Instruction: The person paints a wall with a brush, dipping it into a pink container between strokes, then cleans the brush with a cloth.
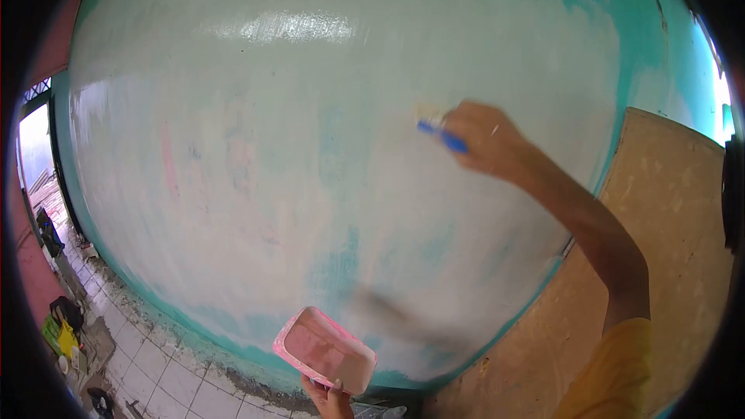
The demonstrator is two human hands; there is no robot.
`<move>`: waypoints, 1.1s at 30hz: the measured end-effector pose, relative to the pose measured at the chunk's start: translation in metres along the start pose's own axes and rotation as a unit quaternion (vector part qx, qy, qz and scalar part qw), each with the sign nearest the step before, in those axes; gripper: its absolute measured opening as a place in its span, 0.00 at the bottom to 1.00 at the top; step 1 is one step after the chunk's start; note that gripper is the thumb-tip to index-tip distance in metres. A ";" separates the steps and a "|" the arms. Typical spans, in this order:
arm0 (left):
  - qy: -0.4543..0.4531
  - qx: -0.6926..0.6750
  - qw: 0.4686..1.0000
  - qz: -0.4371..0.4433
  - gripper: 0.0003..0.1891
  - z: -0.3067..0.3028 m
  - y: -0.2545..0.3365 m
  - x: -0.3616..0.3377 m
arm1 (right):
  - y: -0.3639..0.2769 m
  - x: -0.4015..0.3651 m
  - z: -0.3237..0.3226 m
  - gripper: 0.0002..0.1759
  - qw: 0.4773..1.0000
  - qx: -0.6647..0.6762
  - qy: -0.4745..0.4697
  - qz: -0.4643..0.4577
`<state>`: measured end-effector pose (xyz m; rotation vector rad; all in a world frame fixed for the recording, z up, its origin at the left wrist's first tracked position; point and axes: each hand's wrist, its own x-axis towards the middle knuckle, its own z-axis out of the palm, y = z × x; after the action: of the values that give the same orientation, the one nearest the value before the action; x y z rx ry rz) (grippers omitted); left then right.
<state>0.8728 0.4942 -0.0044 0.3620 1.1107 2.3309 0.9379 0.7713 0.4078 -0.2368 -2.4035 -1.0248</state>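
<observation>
In my right hand is a paintbrush with a blue handle, its pale bristles up against the wall. The fingers are closed around the handle, slightly smeared by motion. Whitish paint covers much of the wall in streaks, with teal showing through in patches and along the edges. Low in the view, my left hand grips a pink rectangular tub from below, thumb on its side. The tub is tilted toward me, and pinkish-white paint coats its inside.
A brown board leans at the right beside the wall. White floor tiles run along the wall's foot, with rubble at the edge. At the far left are a doorway and a pile with a yellow bag.
</observation>
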 end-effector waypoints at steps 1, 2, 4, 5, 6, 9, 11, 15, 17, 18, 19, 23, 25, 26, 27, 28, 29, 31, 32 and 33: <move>-0.002 0.001 1.000 -0.001 0.48 -0.001 0.002 -0.001 | -0.007 -0.005 0.004 0.08 1.000 -0.001 -0.001 0.002; -0.015 0.004 1.000 0.004 0.48 -0.002 0.004 -0.001 | -0.013 -0.007 0.007 0.10 0.998 0.054 0.009 0.014; -0.028 0.007 1.000 0.010 0.49 -0.004 0.007 0.000 | -0.014 0.007 -0.008 0.19 0.993 0.066 -0.056 0.077; -0.037 0.015 0.999 0.013 0.48 -0.005 0.008 0.001 | 0.007 0.021 -0.012 0.23 0.995 0.017 -0.065 0.078; -0.046 0.024 0.999 0.016 0.48 -0.006 0.009 0.001 | 0.030 0.034 -0.017 0.27 0.994 -0.031 -0.075 0.079; -0.027 0.027 0.999 0.006 0.48 -0.005 0.008 0.000 | 0.073 0.074 -0.067 0.33 0.974 -0.088 0.079 0.192; -0.020 0.028 0.999 0.004 0.47 -0.002 0.010 -0.001 | 0.114 0.099 -0.088 0.29 0.960 -0.113 0.183 0.180; -0.032 0.185 0.979 0.084 0.44 -0.008 0.006 0.002 | 0.142 0.113 -0.078 0.28 0.946 -0.148 0.232 0.170; -0.017 0.132 0.990 0.050 0.44 0.000 0.013 0.000 | 0.070 0.087 -0.075 0.20 0.965 -0.034 0.132 0.225; -0.003 0.075 0.997 0.018 0.43 0.004 0.017 -0.001 | 0.067 0.069 -0.036 0.11 0.975 -0.105 0.153 0.123; -0.003 0.075 0.997 0.018 0.43 0.005 0.019 0.001 | 0.036 0.049 -0.023 0.07 0.989 -0.107 0.071 0.074; -0.020 0.006 1.000 0.005 0.43 -0.014 0.000 -0.002 | -0.040 -0.020 0.015 0.07 0.999 0.021 -0.002 -0.025; -0.036 -0.085 0.996 -0.015 0.46 -0.022 -0.004 0.004 | -0.050 -0.025 0.015 0.08 0.994 0.088 -0.064 0.003; -0.050 -0.086 0.995 -0.015 0.45 -0.026 -0.004 0.005 | -0.036 -0.021 0.024 0.12 0.992 0.124 0.004 0.022; -0.063 -0.087 0.994 -0.014 0.45 -0.028 -0.002 0.007 | -0.031 -0.011 0.004 0.16 0.991 0.111 0.011 0.080; -0.068 -0.088 0.994 -0.014 0.45 -0.027 0.001 0.009 | -0.022 0.003 -0.016 0.20 0.986 0.097 0.019 0.138; -0.063 -0.086 0.994 -0.021 0.45 -0.026 0.004 0.009 | 0.012 0.021 -0.021 0.24 0.990 0.054 0.007 0.130; -0.060 -0.085 0.994 -0.026 0.45 -0.023 0.007 0.008 | 0.043 0.046 -0.058 0.31 0.988 0.028 0.079 0.133; -0.062 -0.090 0.994 -0.027 0.45 -0.023 0.007 0.008 | 0.062 0.056 -0.073 0.31 0.983 -0.019 0.112 0.146; -0.064 -0.095 0.993 -0.028 0.45 -0.023 0.008 0.007 | 0.072 0.063 -0.088 0.30 0.969 -0.103 0.152 0.168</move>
<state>0.8541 0.4789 -0.0122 0.3976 0.8210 2.3053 0.9427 0.7563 0.5368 -0.5021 -1.9035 -1.0616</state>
